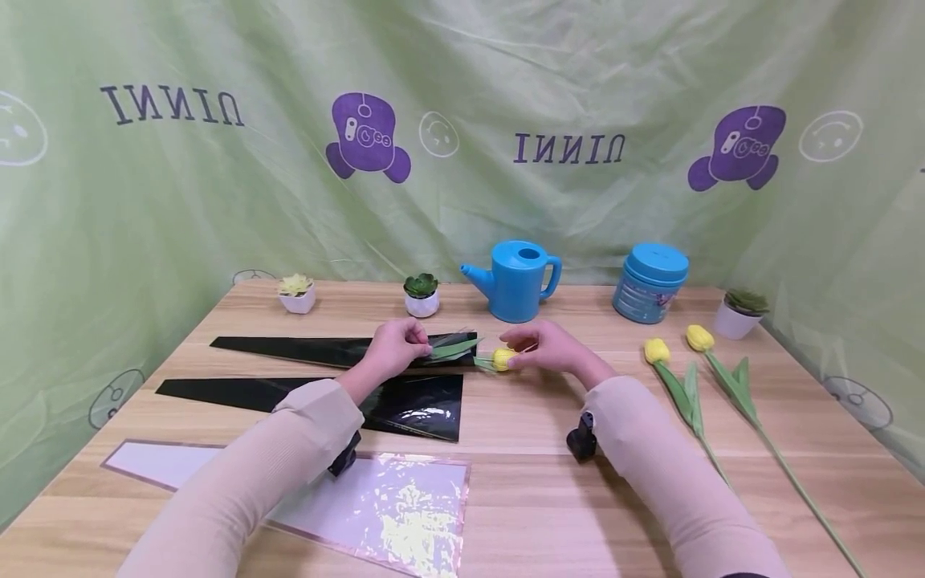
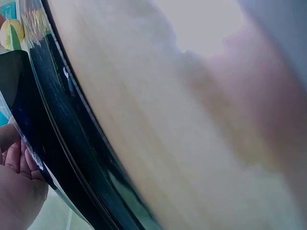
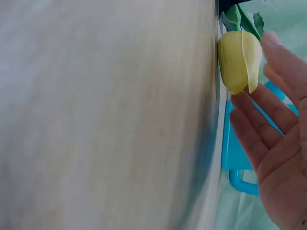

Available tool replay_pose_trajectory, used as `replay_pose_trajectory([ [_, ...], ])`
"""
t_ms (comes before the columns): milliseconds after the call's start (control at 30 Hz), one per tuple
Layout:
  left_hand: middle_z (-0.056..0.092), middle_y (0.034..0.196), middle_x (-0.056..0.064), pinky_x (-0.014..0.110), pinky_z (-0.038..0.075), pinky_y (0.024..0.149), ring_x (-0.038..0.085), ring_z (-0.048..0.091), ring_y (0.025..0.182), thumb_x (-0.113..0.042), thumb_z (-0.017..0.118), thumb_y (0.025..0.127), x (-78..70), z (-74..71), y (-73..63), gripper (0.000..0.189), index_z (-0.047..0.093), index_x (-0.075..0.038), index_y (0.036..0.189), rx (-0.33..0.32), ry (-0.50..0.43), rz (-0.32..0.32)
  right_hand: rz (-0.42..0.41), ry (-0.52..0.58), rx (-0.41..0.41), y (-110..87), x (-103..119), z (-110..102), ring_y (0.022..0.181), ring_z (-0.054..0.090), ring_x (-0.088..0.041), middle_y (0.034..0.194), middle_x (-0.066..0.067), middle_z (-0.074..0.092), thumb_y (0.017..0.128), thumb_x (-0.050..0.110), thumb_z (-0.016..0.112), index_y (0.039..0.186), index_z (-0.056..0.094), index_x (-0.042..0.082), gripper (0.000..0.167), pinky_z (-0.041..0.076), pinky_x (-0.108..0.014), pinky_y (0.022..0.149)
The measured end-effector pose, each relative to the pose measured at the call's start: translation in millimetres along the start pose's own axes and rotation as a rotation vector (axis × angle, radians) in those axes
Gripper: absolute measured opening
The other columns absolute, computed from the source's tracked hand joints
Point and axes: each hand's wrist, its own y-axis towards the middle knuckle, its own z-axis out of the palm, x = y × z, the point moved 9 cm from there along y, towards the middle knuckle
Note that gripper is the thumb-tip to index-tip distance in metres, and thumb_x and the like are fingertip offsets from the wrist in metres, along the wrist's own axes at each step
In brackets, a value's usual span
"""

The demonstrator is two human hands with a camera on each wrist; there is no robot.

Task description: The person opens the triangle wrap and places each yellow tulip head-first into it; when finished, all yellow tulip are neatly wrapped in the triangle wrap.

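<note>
The left hand [image 1: 396, 349] has thumb and fingers closed in a pinch on the edge of the upper black wrap [image 1: 303, 350]. The right hand [image 1: 543, 347] is loosely open, thumb apart and fingers nearly straight, its fingertips at the yellow tulip [image 1: 503, 359] without a firm hold; whether they press it, one cannot tell. That bloom lies between the hands, just outside the wrap's wide end, a green leaf [image 1: 457, 348] reaching back towards the left hand. Best, it seems, to keep the left pinch steady so the film stays lifted, and to guide the bloom lightly from its tip, in line with the wrap, since a sideways push could snag the leaf or crease the film

Nearer the person than the left hand lie a second black wrap [image 1: 419, 401] and a white wrap [image 1: 376, 498], the latter partly under the left forearm. Two more tulips [image 1: 657, 351] [image 1: 699, 338] lie right of the right hand. Beyond the hands stand a potted plant [image 1: 421, 303], a blue can [image 1: 515, 282] and a tub [image 1: 650, 289]
</note>
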Motion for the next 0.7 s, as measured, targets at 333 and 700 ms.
replay_pose_trajectory([
  [333,0.061,0.071,0.005,0.025,0.043,0.063,0.014,0.055,0.067,-0.004,0.072,0.076,1.4,-1.3,0.1,0.014,0.058,-0.004,0.076,-0.009,-0.002,-0.001,0.041,-0.115,-0.015,-4.5,-4.2,4.4,0.091,0.056,-0.020,0.106,-0.005,0.065,0.079,0.017,0.073,0.114,0.064,0.011,0.037,0.047,-0.036,0.085],
  [700,0.062,0.072,0.006,0.025,0.044,0.063,0.015,0.055,0.067,-0.004,0.072,0.077,0.9,-1.0,1.5,0.013,0.059,-0.003,0.077,-0.006,-0.021,-0.001,0.133,-0.129,-0.127,1.0,-1.7,-3.6,0.082,0.051,-0.021,0.091,-0.005,0.064,0.085,0.013,0.064,0.096,0.068,0.009,0.013,0.044,-0.033,0.078],
])
